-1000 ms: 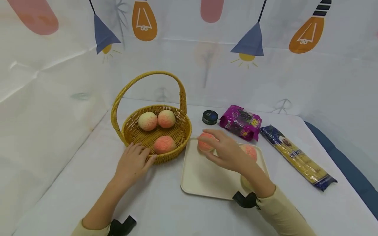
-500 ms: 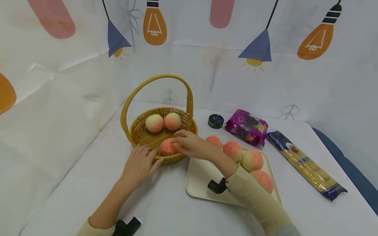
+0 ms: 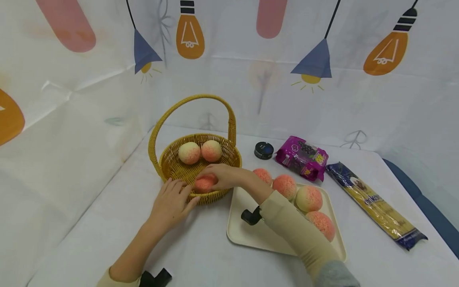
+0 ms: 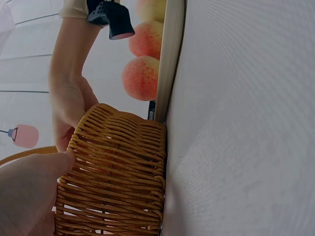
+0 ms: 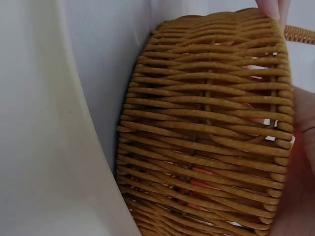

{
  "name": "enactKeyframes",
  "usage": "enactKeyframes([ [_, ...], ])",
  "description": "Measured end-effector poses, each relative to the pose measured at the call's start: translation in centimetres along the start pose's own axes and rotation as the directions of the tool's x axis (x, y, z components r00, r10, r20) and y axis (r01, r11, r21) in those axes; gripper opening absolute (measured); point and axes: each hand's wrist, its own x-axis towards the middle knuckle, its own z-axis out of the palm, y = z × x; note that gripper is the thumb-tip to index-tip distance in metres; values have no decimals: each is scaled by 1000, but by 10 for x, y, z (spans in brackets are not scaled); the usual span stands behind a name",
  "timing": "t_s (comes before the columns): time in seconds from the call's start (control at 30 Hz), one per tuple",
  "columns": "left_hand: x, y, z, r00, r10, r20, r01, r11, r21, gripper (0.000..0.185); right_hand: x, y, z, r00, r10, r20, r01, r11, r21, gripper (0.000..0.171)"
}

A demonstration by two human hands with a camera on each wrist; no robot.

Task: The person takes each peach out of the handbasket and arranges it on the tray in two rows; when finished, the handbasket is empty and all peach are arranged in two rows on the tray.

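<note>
A yellow-brown wicker basket with a tall handle holds three pink-and-cream peaches. My right hand reaches in over its near right side, fingers and thumb round the front peach. Two other peaches sit at the back of the basket. My left hand holds the near left rim; in the left wrist view its thumb lies over the outside edge of the woven wall. In the right wrist view, that wall hides most of the gripped peach.
Right of the basket, a cream tray carries several peaches along its back and right sides, under my right forearm. Behind stand a round black tin and a purple packet. A long gold-and-blue packet lies far right.
My right hand has left a peach on the tray, moved left into the basket and closed round the front peach there. The left hand stays on the rim. The head view has shifted slightly.
</note>
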Motion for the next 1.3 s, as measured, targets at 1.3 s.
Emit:
enactKeyframes([
  [1.3,-2,2,2,1000,5,-11,-5,1000,26,36,4,11,21,912,-90,-399,54,993,-101,41],
])
